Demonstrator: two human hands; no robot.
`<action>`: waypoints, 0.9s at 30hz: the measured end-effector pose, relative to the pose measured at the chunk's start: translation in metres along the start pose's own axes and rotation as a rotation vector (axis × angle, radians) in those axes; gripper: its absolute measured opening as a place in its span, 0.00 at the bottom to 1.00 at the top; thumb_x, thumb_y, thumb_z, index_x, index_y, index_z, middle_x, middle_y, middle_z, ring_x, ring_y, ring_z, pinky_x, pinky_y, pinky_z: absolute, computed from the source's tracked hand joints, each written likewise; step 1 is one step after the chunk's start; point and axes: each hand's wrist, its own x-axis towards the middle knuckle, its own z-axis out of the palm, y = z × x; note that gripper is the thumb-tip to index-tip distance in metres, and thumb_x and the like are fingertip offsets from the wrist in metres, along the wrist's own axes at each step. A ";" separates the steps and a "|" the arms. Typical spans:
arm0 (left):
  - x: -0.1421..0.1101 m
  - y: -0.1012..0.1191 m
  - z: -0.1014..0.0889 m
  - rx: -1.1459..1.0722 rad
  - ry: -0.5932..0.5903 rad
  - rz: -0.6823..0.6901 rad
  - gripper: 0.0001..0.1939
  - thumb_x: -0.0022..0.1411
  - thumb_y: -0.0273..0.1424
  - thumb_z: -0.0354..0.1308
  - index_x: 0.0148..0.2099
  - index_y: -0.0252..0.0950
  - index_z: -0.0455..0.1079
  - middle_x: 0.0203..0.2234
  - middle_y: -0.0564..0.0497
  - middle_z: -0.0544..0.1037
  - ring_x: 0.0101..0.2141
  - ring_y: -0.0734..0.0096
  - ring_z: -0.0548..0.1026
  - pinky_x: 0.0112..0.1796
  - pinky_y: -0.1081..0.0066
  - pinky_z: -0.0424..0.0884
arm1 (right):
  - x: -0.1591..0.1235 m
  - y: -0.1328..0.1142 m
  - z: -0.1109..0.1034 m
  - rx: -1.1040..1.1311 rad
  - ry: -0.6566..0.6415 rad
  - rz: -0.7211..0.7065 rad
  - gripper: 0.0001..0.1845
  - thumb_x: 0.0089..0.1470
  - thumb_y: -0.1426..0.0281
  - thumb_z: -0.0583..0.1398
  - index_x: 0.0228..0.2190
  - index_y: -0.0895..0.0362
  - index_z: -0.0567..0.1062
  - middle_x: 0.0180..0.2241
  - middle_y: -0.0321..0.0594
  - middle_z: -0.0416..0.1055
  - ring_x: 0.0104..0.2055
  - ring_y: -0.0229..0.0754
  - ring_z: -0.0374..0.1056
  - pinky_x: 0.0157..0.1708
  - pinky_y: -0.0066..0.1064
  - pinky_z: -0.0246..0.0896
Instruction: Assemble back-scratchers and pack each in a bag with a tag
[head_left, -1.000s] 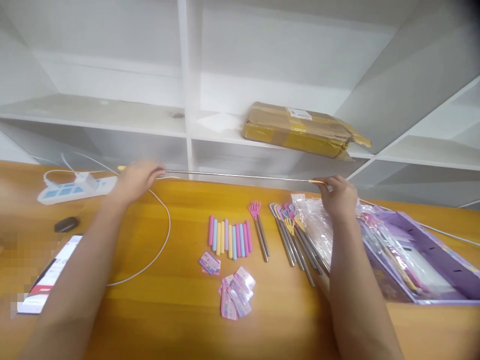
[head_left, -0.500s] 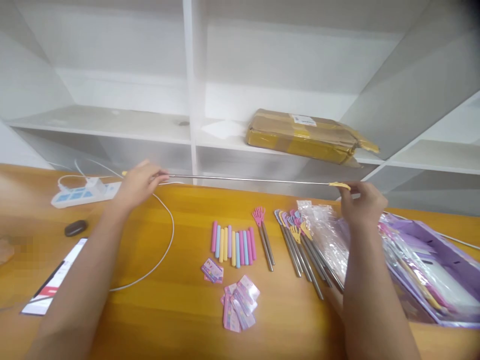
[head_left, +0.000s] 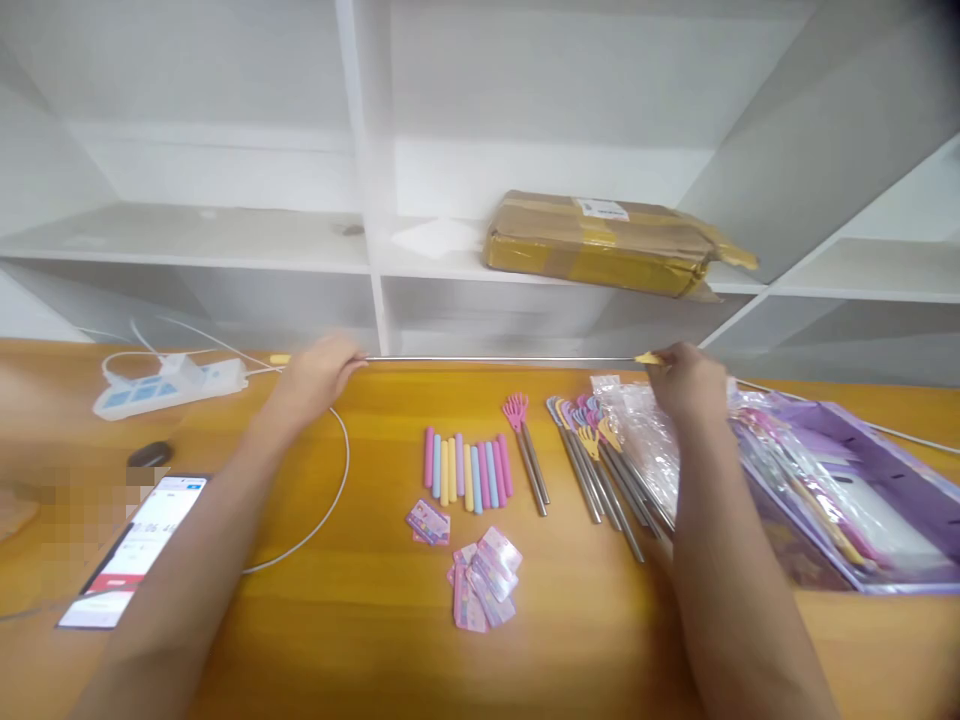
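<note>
A thin telescopic metal rod (head_left: 495, 359) is stretched level above the far side of the wooden table (head_left: 360, 620). My left hand (head_left: 319, 372) is closed round its yellow handle end. My right hand (head_left: 686, 380) pinches the small yellow hand-shaped tip at the other end. Below the rod lie a row of coloured sleeves (head_left: 465, 473), one collapsed pink-tipped rod (head_left: 525, 450) and a bunch of collapsed rods (head_left: 600, 465) with coloured tips. Small printed cards (head_left: 476, 580) lie nearer to me.
A purple box (head_left: 862, 490) with clear plastic bags stands at the right. A power strip (head_left: 169, 382) with a white cable, a dark oval object (head_left: 150, 455) and a lit phone (head_left: 135, 550) are at the left. A brown parcel (head_left: 607, 245) rests on the white shelf behind.
The rod is shorter: my hands have come closer together, the left moving right and the right moving left. The phone screen has lit up.
</note>
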 end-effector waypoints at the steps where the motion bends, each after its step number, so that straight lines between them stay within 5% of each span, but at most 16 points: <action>1: 0.000 0.003 0.010 -0.022 -0.033 -0.015 0.12 0.77 0.37 0.51 0.43 0.38 0.73 0.42 0.44 0.81 0.47 0.54 0.77 0.49 0.58 0.72 | -0.003 -0.007 0.003 0.000 -0.029 -0.012 0.10 0.56 0.70 0.62 0.39 0.59 0.79 0.40 0.56 0.79 0.37 0.48 0.69 0.39 0.35 0.57; 6: -0.006 0.023 0.051 -0.103 -0.132 -0.089 0.10 0.75 0.34 0.51 0.40 0.39 0.69 0.39 0.44 0.79 0.42 0.57 0.77 0.44 0.61 0.72 | -0.018 -0.048 0.013 -0.025 -0.171 -0.104 0.11 0.59 0.72 0.59 0.42 0.61 0.78 0.44 0.53 0.78 0.40 0.48 0.71 0.39 0.32 0.58; 12: -0.012 0.031 0.052 -0.163 -0.150 -0.138 0.09 0.75 0.35 0.52 0.40 0.40 0.68 0.39 0.45 0.80 0.41 0.57 0.79 0.45 0.61 0.73 | -0.035 -0.100 0.005 -0.057 -0.280 -0.207 0.13 0.64 0.77 0.54 0.47 0.61 0.75 0.48 0.54 0.76 0.44 0.48 0.72 0.43 0.32 0.60; 19: -0.020 0.088 0.081 -0.204 -0.172 -0.204 0.11 0.76 0.35 0.51 0.39 0.41 0.69 0.41 0.43 0.82 0.43 0.55 0.81 0.46 0.60 0.74 | -0.081 -0.182 0.013 -0.108 -0.470 -0.339 0.10 0.67 0.78 0.55 0.48 0.58 0.71 0.47 0.51 0.74 0.40 0.46 0.75 0.39 0.32 0.61; 23: -0.027 0.105 0.086 -0.202 -0.179 -0.267 0.12 0.76 0.35 0.51 0.39 0.41 0.71 0.38 0.43 0.82 0.39 0.56 0.80 0.43 0.60 0.73 | -0.093 -0.198 0.011 -0.133 -0.497 -0.365 0.12 0.65 0.78 0.58 0.50 0.58 0.69 0.49 0.52 0.72 0.43 0.48 0.76 0.41 0.32 0.63; 27: -0.024 0.109 0.069 -0.209 -0.193 -0.266 0.09 0.75 0.34 0.53 0.40 0.41 0.72 0.40 0.44 0.83 0.42 0.57 0.81 0.44 0.62 0.73 | -0.097 -0.194 -0.006 -0.155 -0.469 -0.364 0.13 0.66 0.80 0.56 0.51 0.59 0.68 0.49 0.54 0.72 0.45 0.51 0.77 0.42 0.33 0.64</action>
